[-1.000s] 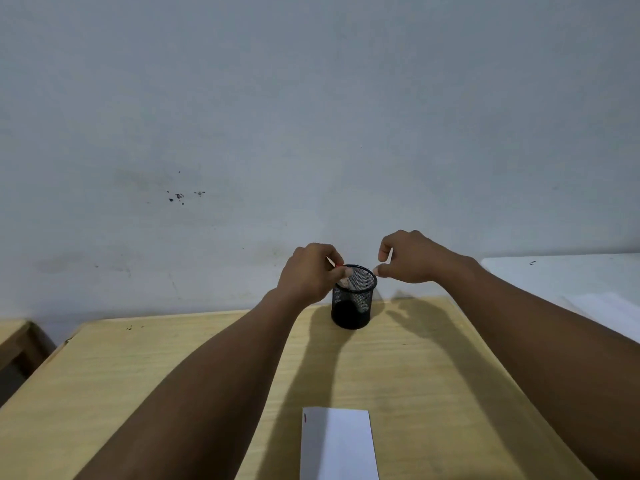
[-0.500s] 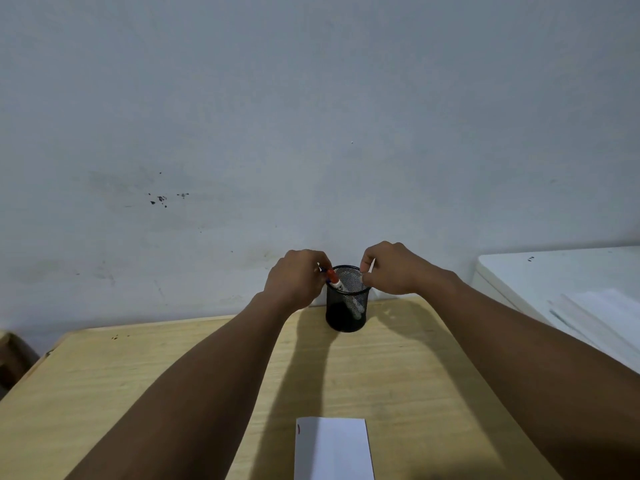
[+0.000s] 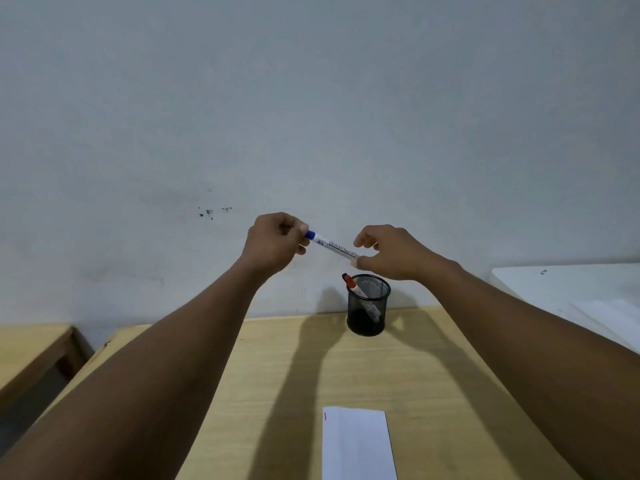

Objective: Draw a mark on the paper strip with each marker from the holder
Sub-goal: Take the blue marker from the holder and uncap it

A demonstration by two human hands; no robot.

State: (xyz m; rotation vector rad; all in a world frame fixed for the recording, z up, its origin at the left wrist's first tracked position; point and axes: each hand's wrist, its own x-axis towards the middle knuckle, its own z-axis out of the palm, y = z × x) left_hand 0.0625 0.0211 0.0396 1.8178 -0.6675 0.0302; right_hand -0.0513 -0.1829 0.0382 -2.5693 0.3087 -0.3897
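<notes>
Aloft over the wooden table [image 3: 277, 375], a blue-capped marker [image 3: 332, 247] is pinched at both ends, left hand [image 3: 273, 245] gripping the cap, right hand [image 3: 391, 252] the barrel, seemingly to uncap it; a red marker [image 3: 353, 285] leans in the far mesh holder [image 3: 367, 306]; the near paper strip [image 3: 356, 445] bears one red mark [image 3: 325, 416].

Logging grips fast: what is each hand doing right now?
Left hand: closed on the blue cap end of the white blue-capped marker.
Right hand: pinching the same marker's other end.

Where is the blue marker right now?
The blue marker is held in the air between left hand and right hand, above the mesh holder.
</notes>
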